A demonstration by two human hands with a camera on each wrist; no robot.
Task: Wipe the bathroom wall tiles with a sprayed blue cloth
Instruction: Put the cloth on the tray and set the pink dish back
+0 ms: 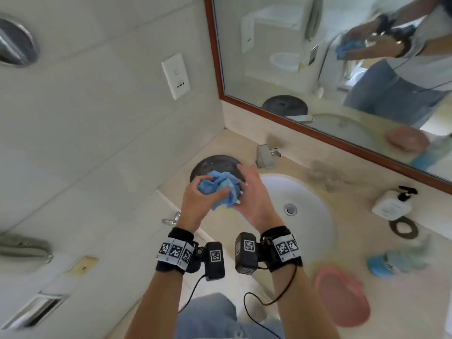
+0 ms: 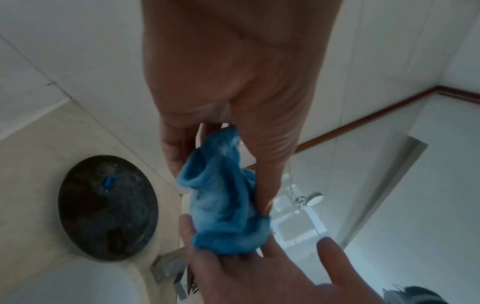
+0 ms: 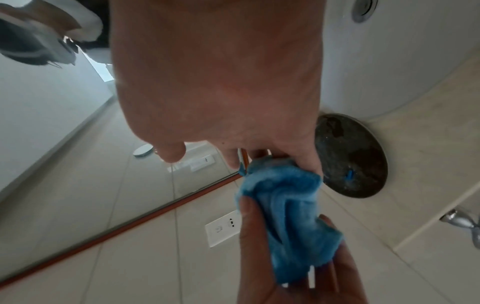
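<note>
A bunched blue cloth (image 1: 220, 189) is held between both hands above the counter's left end. My left hand (image 1: 215, 185) grips its near left side with thumb and fingers curled round it. My right hand (image 1: 241, 185) cups and pinches its right side. In the left wrist view the left hand (image 2: 221, 174) pinches the cloth (image 2: 223, 205) from above, with the right palm under it. In the right wrist view the right hand (image 3: 270, 162) pinches the cloth's (image 3: 288, 216) top. The pale wall tiles (image 1: 97, 118) rise to the left.
A white socket plate (image 1: 176, 75) sits on the tiled wall. A wood-framed mirror (image 1: 220, 77) hangs to the right. Below the hands lie a dark round plate (image 1: 210, 165), a white sink (image 1: 305, 204) and a faucet (image 1: 265, 156). A soap dispenser (image 1: 391, 204), a pink dish (image 1: 342, 297) and a blurred bluish bottle (image 1: 396, 263) stand on the counter.
</note>
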